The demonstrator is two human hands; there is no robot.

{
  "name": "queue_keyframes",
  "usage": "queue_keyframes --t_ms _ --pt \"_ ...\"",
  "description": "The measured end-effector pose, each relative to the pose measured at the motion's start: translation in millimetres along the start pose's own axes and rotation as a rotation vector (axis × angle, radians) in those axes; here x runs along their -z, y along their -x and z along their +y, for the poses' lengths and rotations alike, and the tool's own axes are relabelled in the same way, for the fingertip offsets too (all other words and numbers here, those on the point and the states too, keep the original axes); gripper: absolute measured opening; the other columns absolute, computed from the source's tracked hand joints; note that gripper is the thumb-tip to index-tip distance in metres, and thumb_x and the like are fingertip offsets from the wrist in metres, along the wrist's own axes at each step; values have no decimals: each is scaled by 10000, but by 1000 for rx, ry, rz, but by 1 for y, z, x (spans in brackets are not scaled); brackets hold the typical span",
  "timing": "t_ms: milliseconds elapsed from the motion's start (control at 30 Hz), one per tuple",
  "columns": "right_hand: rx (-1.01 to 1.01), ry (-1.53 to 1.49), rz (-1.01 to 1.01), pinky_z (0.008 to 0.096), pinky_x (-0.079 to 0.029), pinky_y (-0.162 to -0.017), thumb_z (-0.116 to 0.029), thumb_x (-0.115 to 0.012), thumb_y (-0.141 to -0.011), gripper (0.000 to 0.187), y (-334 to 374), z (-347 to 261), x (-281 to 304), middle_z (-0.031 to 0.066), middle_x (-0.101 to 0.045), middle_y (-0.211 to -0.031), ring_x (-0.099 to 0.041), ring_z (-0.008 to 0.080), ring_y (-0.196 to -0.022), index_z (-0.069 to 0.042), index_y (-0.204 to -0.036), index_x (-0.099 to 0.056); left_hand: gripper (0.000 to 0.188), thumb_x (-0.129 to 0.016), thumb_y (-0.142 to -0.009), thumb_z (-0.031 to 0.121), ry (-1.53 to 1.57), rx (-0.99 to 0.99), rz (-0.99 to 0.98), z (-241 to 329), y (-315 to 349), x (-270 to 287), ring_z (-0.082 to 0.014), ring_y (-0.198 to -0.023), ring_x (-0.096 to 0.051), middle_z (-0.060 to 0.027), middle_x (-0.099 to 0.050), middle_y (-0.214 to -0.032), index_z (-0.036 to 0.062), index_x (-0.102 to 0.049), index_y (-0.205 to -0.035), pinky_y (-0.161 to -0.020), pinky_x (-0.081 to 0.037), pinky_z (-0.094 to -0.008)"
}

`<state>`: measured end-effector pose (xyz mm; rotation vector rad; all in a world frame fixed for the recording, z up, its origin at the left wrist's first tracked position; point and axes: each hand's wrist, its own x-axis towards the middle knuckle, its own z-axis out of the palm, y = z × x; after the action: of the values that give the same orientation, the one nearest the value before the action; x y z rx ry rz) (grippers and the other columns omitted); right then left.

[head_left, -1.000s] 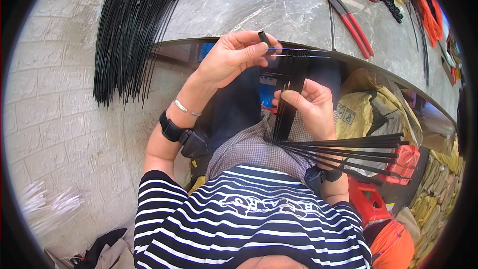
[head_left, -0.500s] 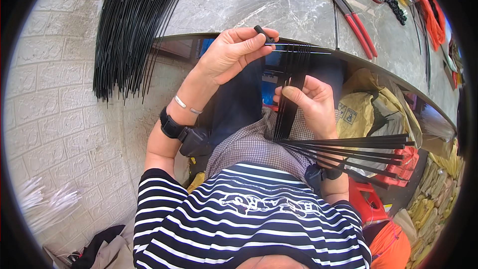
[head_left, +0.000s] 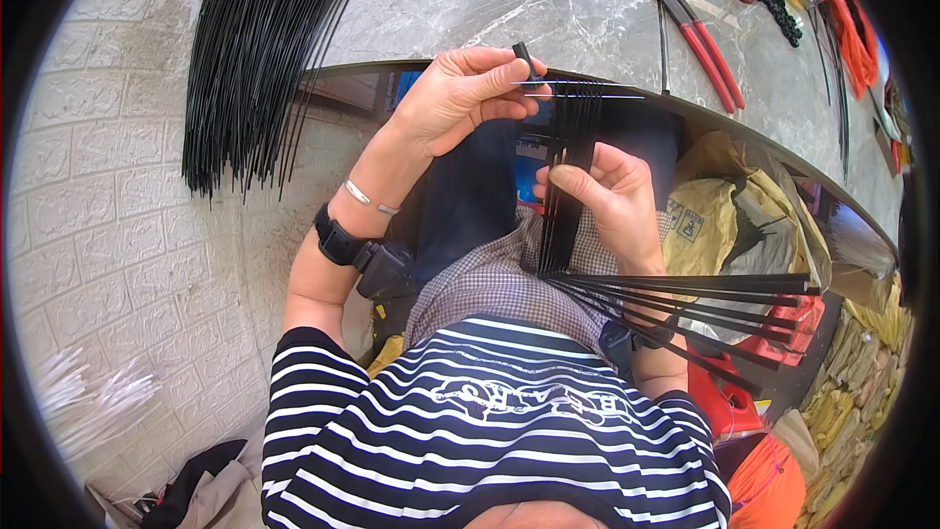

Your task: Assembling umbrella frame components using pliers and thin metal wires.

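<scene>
My left hand (head_left: 475,93) pinches a small black rod-shaped piece (head_left: 526,59) between thumb and fingers. Two thin metal wires (head_left: 612,95) run right from these fingers, across the upper ends of a row of narrow black slats (head_left: 578,127). Below, my right hand (head_left: 612,198) is closed on those slats, its thumb in front. They reach down to my lap, where more wide black slats (head_left: 725,286) spread out to the right like fan ribs, passing over my right forearm. Whether the wires pass through the slats is too fine to tell.
A thick bundle of thin black rods (head_left: 274,59) hangs over the left end of the grey marbled table (head_left: 470,15). Red-handled pincers (head_left: 695,39) lie on the table at right. A yellow sack (head_left: 710,201) and a red stool (head_left: 720,397) stand on the right.
The small black piece in my left hand has tilted more upright, and the wires have shifted slightly left. The slats at lower right have spread a little lower. My right hand has barely moved.
</scene>
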<state>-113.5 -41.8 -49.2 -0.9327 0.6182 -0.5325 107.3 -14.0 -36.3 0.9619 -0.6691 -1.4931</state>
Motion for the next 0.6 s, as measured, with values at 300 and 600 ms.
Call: queue_keyframes --t_ms 300,600 --pt "-5 -1 -2 236 -553 -670 -15 -655 -846 100 -1 1 0 111 -694 -832 -673 139 -729 38 -931 -646 202 -608 -899 102 22 -35 -12 -5 -2 -2 -165 -852 -679 -153 -663 -1016 3 -647 -1071 -745 -583 -231" --pt "2 36 7 225 -541 -660 -20 -661 -839 95 -3 -1 -3 101 -694 -816 -669 127 -723 36 -916 -656 260 -571 -926 132 -1 23 -71 3 -1 3 -174 -861 -681 -169 -657 -1031 -22 -613 -1130 -797 -575 -247"
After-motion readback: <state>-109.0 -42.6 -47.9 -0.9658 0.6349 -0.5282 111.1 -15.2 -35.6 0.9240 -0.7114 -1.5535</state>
